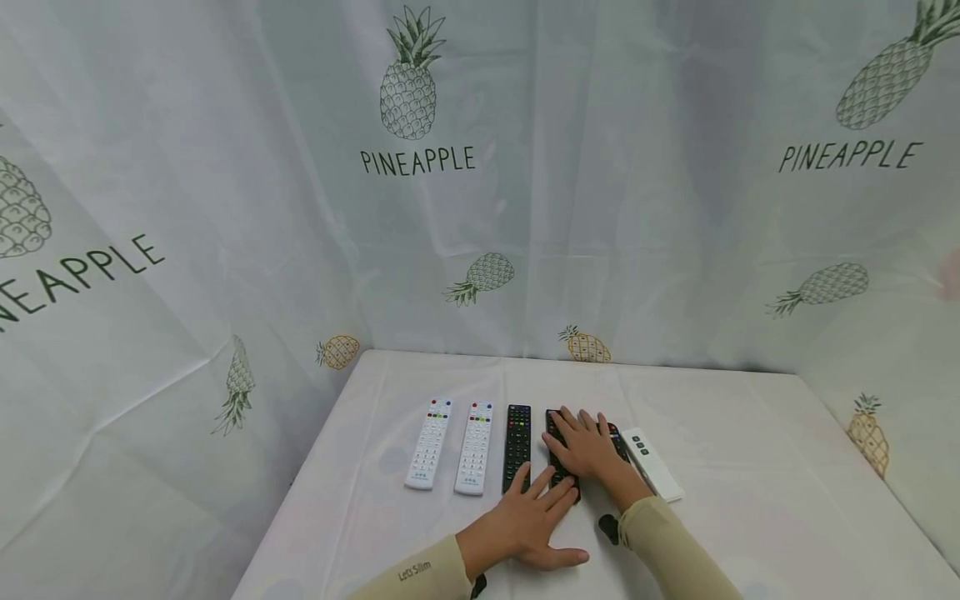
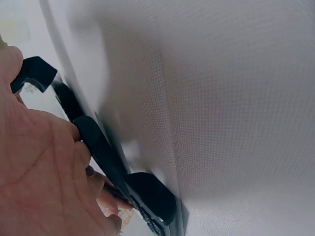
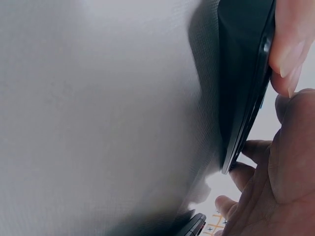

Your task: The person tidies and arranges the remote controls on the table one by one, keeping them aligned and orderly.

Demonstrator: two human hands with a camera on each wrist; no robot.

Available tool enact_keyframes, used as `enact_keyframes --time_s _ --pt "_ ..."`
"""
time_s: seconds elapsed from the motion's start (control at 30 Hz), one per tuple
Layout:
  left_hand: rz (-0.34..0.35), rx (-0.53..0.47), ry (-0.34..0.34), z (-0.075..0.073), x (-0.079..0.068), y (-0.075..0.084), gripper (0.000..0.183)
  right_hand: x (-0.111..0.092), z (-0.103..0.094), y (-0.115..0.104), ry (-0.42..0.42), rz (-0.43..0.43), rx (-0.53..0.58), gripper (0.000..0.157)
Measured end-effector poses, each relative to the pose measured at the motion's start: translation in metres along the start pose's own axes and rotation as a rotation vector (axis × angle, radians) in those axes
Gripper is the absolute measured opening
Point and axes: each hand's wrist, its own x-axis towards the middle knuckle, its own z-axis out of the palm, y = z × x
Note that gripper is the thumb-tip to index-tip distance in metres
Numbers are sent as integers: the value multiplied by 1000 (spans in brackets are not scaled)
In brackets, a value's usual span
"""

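In the head view, my left hand (image 1: 528, 521) lies with fingers spread. Its fingertips reach the lower ends of two black remote controls, the left one (image 1: 517, 437) and the middle one (image 1: 564, 482). My right hand (image 1: 588, 450) rests with straight fingers over the upper part of the middle remote and hides much of it. A third black remote (image 1: 619, 442) shows partly from beneath that hand. In the left wrist view, the palm (image 2: 44, 172) is beside the end of a black remote (image 2: 152, 196). The right wrist view shows a black remote (image 3: 246, 64) near fingertips.
Two white remotes (image 1: 430, 446) (image 1: 474, 450) lie side by side on the left, parallel to the black ones. To the right is a slanted white remote (image 1: 652, 465) with a few dark buttons. A white cloth (image 1: 750, 467) covers the table; pineapple-print curtains (image 1: 600, 208) hang around it.
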Motion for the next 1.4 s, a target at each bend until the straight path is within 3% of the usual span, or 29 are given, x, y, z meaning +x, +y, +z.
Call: enact_keyframes --time_s 0.4,1.4 --pt "-7 44 8 -1 0 1 88 2 1 0 7 3 -11 67" --pt "-19 39 -16 -2 0 1 88 1 3 -1 14 -10 -34 67"
